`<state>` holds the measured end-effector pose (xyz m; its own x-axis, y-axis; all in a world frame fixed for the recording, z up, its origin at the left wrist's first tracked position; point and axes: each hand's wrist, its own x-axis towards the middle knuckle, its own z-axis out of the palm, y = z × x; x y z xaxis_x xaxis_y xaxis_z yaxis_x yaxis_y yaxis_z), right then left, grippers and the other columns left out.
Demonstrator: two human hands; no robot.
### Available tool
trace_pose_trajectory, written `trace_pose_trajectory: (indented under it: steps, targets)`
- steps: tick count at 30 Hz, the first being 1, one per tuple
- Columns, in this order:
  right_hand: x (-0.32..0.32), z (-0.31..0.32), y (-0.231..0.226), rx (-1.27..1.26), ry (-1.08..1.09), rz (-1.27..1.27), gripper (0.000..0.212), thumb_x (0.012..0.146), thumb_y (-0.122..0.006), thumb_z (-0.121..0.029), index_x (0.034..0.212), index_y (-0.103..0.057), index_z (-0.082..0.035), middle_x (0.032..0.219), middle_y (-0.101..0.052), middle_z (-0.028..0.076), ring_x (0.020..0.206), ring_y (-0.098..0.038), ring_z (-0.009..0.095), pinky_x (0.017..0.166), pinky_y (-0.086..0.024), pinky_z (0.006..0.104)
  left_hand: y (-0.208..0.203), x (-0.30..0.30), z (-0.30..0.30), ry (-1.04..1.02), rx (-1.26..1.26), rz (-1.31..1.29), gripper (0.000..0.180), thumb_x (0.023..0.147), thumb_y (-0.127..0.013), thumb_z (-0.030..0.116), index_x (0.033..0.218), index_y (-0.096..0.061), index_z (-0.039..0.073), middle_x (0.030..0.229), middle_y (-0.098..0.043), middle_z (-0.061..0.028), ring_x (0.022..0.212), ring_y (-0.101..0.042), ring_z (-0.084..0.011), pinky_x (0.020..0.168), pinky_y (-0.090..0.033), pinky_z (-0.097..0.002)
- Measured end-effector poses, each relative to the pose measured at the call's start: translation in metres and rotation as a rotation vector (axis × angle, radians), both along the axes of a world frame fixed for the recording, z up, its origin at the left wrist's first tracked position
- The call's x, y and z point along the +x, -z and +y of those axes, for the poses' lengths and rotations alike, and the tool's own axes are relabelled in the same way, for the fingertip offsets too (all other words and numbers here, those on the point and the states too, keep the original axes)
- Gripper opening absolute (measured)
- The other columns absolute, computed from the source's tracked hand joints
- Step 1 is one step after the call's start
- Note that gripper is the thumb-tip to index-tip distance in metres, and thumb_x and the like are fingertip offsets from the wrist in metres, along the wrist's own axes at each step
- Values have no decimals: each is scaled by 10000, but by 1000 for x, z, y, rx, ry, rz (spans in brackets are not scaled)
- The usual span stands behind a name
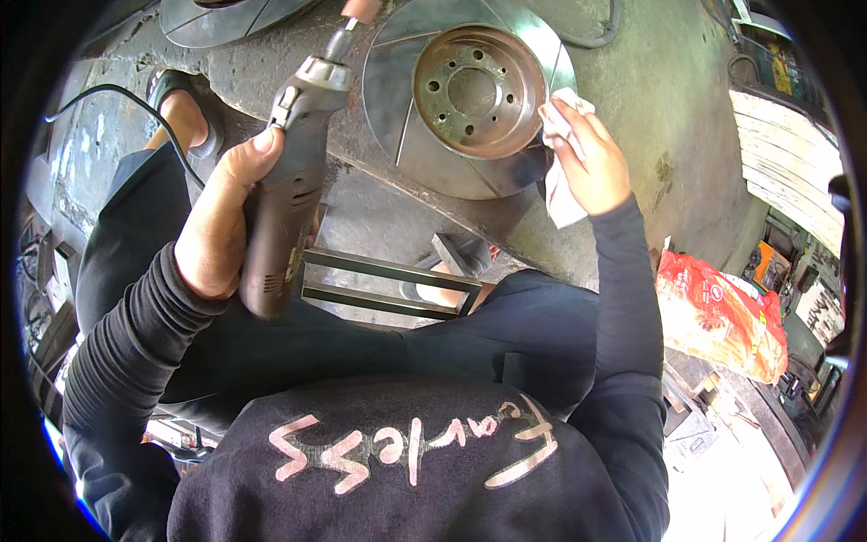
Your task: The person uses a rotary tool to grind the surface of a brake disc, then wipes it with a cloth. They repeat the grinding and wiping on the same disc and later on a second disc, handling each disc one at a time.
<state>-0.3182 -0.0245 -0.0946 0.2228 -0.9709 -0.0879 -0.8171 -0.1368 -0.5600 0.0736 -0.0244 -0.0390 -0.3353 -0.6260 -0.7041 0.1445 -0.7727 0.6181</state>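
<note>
Plainly metallic and grey, the disc (456, 63) lies flat on the surface (677, 135), up past the person's knees. Its broad ring has a dull sheen that turns to bright glare at the upper right, and thin straight grooves cut across it. The raised hub is browner, with a rusty-looking wall, a wide round hole in the middle and larger and smaller holes set around that.

The left hand (217, 212) is wrapped round the dark body of the grinder (287, 199), thumb along its side; the tool tilts, its metal neck pointing up beside the disc's left rim. The right hand (593, 161) is partly closed, fingers bunched on a white cloth (564, 200) at the disc's right edge, with a loose end hanging below.

Most of the left fingers are hidden behind the grinder. Its pinkish tip runs out at the top edge, and so does the far rim of the disc. Cloth and fingers cover a bit of the right rim; whether they press on it, I cannot tell. A second disc (230, 27) at the upper left is cut off too. The red bag (722, 316) at the right is washed out by light in its lower part.
</note>
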Motion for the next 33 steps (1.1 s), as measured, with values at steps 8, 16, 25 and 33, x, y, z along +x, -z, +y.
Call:
trace_pose_trajectory:
  steps: [8,16,25,33]
  targets:
    - [53,28,8,106,-96,151,331,791,-617,-158,1101,-624,-41,981,-660,189,868,-654,369,740,-539,434,-7,2,-7,-33,-60,-15,624,914,-457,630,1111,-549,45,847,-625,-100,722,-620,-193,656,-504,-327]
    - [22,-6,5,130,195,46,228,803,-663,-74,1023,-682,-20,1015,-680,188,940,-680,290,814,-522,346,-16,0,-12,-60,-122,-53,641,900,-467,633,1206,-488,70,934,-607,-95,781,-612,-193,689,-504,-337]
    - [9,1,11,185,139,41,242,823,-610,-22,1055,-675,-11,1029,-694,154,953,-681,252,859,-511,310,-15,0,-14,-60,-214,-47,605,914,-447,608,1219,-476,87,921,-608,-96,718,-624,-190,650,-531,-334]
    - [34,33,13,59,-36,125,241,804,-610,-63,1036,-667,-33,1022,-680,150,922,-680,311,796,-538,356,-14,1,-15,-98,-163,-32,582,921,-444,598,1222,-478,101,947,-607,-93,757,-636,-191,673,-539,-350]
